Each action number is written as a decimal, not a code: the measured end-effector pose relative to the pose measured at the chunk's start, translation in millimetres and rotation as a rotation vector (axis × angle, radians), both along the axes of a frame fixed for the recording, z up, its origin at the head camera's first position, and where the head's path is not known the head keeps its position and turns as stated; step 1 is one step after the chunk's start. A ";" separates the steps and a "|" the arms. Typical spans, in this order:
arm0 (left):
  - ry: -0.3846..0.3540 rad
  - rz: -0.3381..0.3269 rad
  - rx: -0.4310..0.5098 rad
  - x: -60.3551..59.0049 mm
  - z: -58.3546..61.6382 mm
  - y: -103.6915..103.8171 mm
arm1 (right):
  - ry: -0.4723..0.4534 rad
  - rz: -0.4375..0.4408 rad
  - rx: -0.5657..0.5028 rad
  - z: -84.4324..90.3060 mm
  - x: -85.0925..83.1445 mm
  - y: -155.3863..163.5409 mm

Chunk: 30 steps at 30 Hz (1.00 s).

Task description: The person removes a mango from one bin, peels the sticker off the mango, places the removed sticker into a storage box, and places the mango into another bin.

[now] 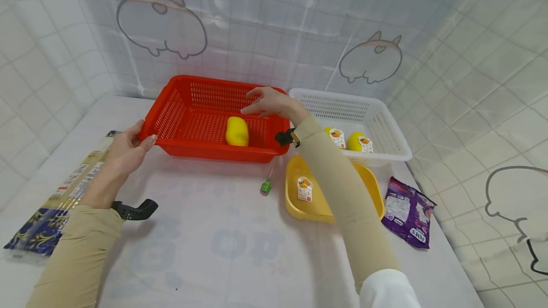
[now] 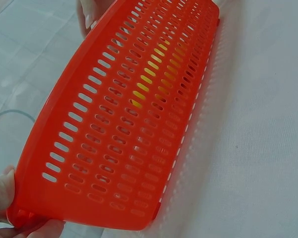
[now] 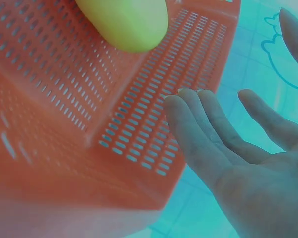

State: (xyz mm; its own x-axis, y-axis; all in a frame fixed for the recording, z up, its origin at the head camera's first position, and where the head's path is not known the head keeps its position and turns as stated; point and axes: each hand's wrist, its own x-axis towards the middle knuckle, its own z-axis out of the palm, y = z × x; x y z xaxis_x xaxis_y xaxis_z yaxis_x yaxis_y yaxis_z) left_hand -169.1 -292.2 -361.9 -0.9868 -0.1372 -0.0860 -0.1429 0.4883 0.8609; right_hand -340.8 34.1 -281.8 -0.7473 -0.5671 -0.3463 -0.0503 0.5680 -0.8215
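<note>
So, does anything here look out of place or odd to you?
Only small things. A lollipop lies loose on the table, outside every container. The red basket holds only one yellow fruit; the left hand grips its corner, the right hand hovers open above it. Nothing looks spilled or damaged.

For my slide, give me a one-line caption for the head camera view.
Left hand grips the red basket holding a yellow fruit; right hand hovers open above it.

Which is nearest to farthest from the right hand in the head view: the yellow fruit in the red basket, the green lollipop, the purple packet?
From the right hand:
1. Yellow fruit, just below it in the red basket.
2. Green lollipop, on the table in front.
3. Purple packet, far right.
</note>
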 end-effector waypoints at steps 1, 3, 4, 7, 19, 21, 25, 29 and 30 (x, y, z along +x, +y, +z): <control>0.001 0.002 0.004 0.0 0.1 0.1 | 0.000 0.000 -0.002 1.1 1.6 0.9; 0.002 0.002 0.005 -0.4 0.5 0.3 | 0.002 0.002 -0.005 3.1 4.8 2.5; 0.000 0.005 0.007 -0.5 0.6 0.5 | 0.003 0.002 -0.004 4.1 6.5 3.3; -0.004 0.008 0.007 -1.0 1.1 1.2 | 0.017 0.006 0.012 6.4 11.6 6.3; -0.024 0.011 0.006 -2.1 2.9 1.9 | 0.174 0.067 0.136 9.0 32.9 28.1; -0.026 0.013 0.011 -2.1 2.4 2.2 | 0.194 0.075 0.135 7.2 36.2 32.4; -0.022 0.012 0.014 -2.0 1.4 2.2 | 0.217 0.084 0.126 4.0 43.0 40.7; -0.016 0.005 0.002 -1.4 1.0 0.9 | 0.234 0.096 0.107 4.0 51.3 48.2; -0.016 0.006 -0.001 -1.1 1.1 0.7 | 0.239 0.098 0.101 4.2 53.2 50.0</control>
State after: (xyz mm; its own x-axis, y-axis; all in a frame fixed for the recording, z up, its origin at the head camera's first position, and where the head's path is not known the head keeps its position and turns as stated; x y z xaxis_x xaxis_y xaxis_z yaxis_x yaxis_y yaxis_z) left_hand -170.2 -291.6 -360.8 -0.9844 -0.1434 -0.1018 -0.1599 0.4884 0.8579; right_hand -287.6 84.0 -277.7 -0.7579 -0.6122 -0.2253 -0.2947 0.6294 -0.7191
